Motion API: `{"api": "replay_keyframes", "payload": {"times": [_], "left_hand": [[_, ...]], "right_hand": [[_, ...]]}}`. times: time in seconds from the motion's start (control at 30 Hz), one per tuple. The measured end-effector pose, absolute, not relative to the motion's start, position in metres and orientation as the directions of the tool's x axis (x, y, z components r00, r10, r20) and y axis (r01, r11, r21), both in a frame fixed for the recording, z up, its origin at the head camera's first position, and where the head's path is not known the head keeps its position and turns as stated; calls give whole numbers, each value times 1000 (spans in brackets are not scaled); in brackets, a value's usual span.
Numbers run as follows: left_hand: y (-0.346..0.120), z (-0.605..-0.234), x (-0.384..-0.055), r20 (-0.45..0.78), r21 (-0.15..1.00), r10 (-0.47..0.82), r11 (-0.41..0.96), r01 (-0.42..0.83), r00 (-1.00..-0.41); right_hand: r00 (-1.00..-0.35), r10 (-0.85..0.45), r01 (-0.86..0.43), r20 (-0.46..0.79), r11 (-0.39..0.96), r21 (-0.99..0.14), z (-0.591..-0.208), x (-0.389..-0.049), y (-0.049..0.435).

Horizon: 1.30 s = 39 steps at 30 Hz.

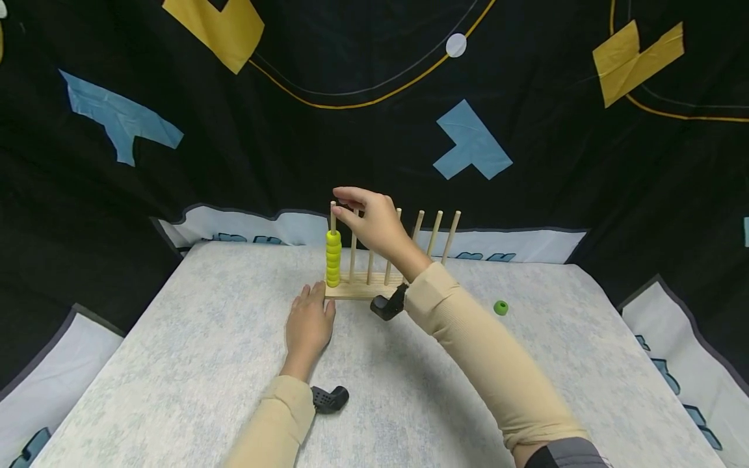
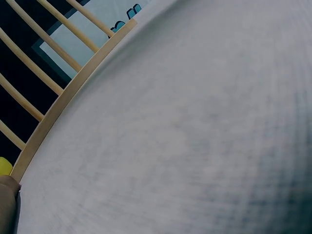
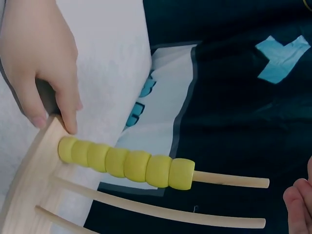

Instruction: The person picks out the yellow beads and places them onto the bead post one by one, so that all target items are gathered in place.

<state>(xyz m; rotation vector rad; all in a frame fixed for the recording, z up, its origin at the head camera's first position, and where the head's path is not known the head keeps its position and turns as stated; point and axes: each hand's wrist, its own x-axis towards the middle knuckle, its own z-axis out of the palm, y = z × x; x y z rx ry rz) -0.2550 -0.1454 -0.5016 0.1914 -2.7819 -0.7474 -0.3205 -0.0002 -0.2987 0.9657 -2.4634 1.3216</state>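
A wooden peg rack (image 1: 351,292) stands towards the far side of the table, with several upright pegs. Yellow beads (image 1: 333,259) are stacked on its leftmost peg (image 3: 229,179), whose top is bare. My left hand (image 1: 308,325) lies on the table with fingers extended, thumb and index finger touching the left front corner of the base. My right hand (image 1: 374,221) is beside that peg's top, thumb and fingers apart, with nothing seen between them. In the right wrist view, its fingertips (image 3: 298,200) are clear of the peg's tip. The right forearm hides part of the rack.
One green bead (image 1: 500,307) lies on the table to the right of the rack. The other pegs (image 1: 435,233) carry no visible beads. A black curtain (image 1: 351,149) hangs behind the table (image 1: 193,364). Black wrist devices (image 1: 330,399) are worn on both arms.
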Motion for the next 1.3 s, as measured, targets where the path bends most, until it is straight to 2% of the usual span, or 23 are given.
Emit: {"api": "replay_keyframes", "payload": {"times": [0.17,0.33,0.63,1.0,1.13,1.3], "left_hand": [[-141,-503,-256,208,516,-202,854,-68,-957],[-132,-505,-259,199,521,-188,852,-59,-962],[-133,-505,-258,202,495,-175,867,-54,-964],[-141,-505,-256,234,491,-167,871,-32,-958],[-144,-505,-256,246,489,-172,872,-32,-954],[-146,-504,-255,249,484,-170,875,-30,-953]], "right_hand": [[-765,-455,-621,456,337,-707,-309,-309,15],[-785,-428,-597,448,330,-732,-327,-297,40],[-817,-449,-530,362,338,-778,-362,-273,71],[-799,-550,-488,244,355,-798,-407,-239,108],[-799,-561,-473,217,363,-803,-423,-229,124],[-828,-529,-439,185,406,-802,-438,-220,149]]}}
